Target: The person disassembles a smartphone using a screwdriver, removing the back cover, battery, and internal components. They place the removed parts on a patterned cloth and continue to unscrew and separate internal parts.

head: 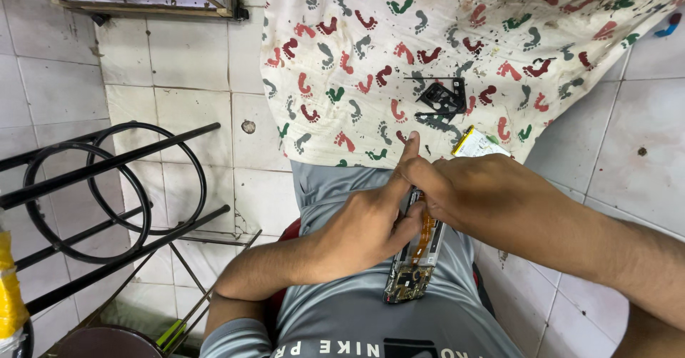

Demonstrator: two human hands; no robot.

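Both hands held an opened smartphone with its back cover off, circuit board and orange ribbon cable exposed [416, 258], over the person's lap. Fingers of the left hand [360, 229] were curled around the phone's left edge, with the index finger stretched up along it; the right hand [464, 194] was closed over the upper end, fingertips pressed onto the phone's insides. Only the lower end with the circuit board showed clearly below the hands.

Grey shorts [371, 308] lay under the phone. Just beyond the hands, a cream cloth printed with red, green and grey footprints [428, 37] was spread on the white tiled floor [185, 101]. On it lay a small black plastic frame part [442, 97] and, nearer the right hand, a flat white and yellow battery [477, 144]. To the left stood a black metal rack with rings [100, 187].
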